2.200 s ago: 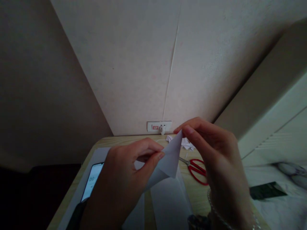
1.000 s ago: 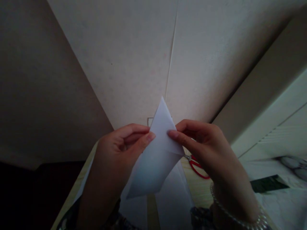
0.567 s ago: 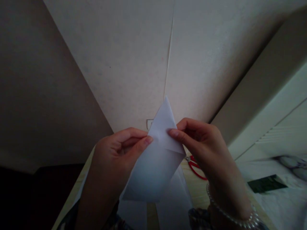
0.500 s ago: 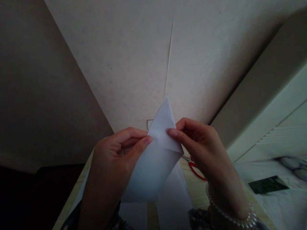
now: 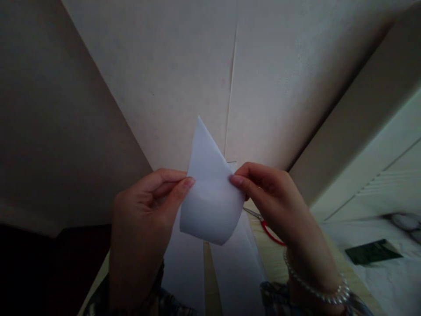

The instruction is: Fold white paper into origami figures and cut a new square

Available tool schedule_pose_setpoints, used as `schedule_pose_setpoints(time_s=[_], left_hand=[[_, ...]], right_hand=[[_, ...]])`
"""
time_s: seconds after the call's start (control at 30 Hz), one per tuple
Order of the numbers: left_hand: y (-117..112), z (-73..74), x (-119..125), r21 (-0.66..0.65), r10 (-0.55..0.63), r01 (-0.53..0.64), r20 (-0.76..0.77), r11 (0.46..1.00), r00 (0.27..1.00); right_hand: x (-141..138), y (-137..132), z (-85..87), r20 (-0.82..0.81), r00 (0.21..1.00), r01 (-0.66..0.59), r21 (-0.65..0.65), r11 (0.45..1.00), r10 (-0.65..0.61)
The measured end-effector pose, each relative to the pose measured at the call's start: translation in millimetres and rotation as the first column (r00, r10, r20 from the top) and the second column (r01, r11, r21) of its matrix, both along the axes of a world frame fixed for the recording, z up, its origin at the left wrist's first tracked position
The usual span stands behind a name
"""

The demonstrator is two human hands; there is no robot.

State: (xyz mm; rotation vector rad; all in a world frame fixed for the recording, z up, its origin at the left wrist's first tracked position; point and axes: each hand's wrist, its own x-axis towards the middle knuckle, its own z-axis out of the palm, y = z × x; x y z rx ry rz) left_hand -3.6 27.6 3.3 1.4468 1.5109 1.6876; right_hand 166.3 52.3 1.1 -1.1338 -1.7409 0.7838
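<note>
A folded piece of white paper [image 5: 210,193] is held up in front of me, its point toward the wall and its rounded fold hanging down. My left hand [image 5: 144,219] pinches its left edge between thumb and fingers. My right hand [image 5: 272,197], with a bead bracelet at the wrist, pinches the right edge. Both hands are closed on the paper above the wooden table [image 5: 272,259].
White paper strips [image 5: 230,267] lie on the table below the hands. Red-handled scissors [image 5: 268,230] lie to the right, partly hidden by my right hand. A dark flat object [image 5: 373,251] rests on white bedding at the right. The wall rises straight ahead.
The paper was raised from near the table and turned point-up. In the last half second it shifted left and higher, and its lower part curled up shorter.
</note>
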Motion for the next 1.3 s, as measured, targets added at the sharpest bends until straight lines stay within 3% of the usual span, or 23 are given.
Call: schedule_pose_setpoints(time_s=[0.2,0.27,0.37,0.5,0.6,0.7,0.8,0.83,0.93,1.0,1.07,1.2,1.3], left_hand=[[3,-0.4,-3,-0.064,0.044,-0.046,-0.037,0.997,0.998],[7,-3.6,-5,-0.075,-0.004,0.003,-0.018,0.997,1.0],[15,-8.5,-6,-0.138,-0.209,0.204,-0.018,0.969,0.978],[17,-9.3,-4,-0.198,-0.471,0.465,0.019,0.863,0.882],[13,-5.8,-1,-0.252,-0.588,0.586,0.075,0.77,0.805],[10,-2.4,1,-0.317,-0.674,0.663,0.094,0.678,0.733],[8,-1.1,5,-0.365,-0.756,0.733,0.107,0.574,0.645],[7,-1.0,7,-0.374,-0.779,0.754,0.118,0.54,0.616],[6,-1.7,13,-0.311,-0.812,0.805,0.146,0.505,0.566],[6,-2.6,15,-0.308,-0.814,0.812,0.163,0.496,0.558],[6,-3.3,13,-0.345,-0.786,0.781,0.164,0.52,0.596],[4,-2.2,4,-0.393,-0.657,0.637,0.102,0.663,0.747],[0,0.3,2,-0.284,-0.617,0.613,0.088,0.737,0.782]], right_hand=[[2,2,-1.9,0.118,0.991,-0.058,-0.008,0.998,0.059],[8,5,-3.8,0.131,0.989,-0.07,-0.016,0.997,0.072],[19,7,-6.2,0.06,0.992,-0.117,0.059,0.991,0.113],[30,3,-3.7,0.048,0.985,-0.174,0.277,0.945,0.168],[29,-4,0.3,0.063,0.985,-0.175,0.352,0.919,0.163],[25,-9,1.5,-0.047,0.96,-0.246,0.323,0.914,0.275],[21,-11,-0.2,-0.278,0.863,-0.362,0.242,0.9,0.422],[20,-11,-0.7,-0.33,0.838,-0.384,0.208,0.9,0.434],[18,-10,-0.7,-0.412,0.824,-0.35,0.168,0.922,0.388],[18,-11,1.1,-0.448,0.833,-0.266,0.191,0.945,0.325],[17,-12,3.5,-0.466,0.85,-0.171,0.195,0.966,0.245],[15,-12,6.8,-0.37,0.927,0.007,0.159,0.987,0.053],[12,-12,7.2,-0.273,0.96,0.101,0.107,0.989,-0.069]])
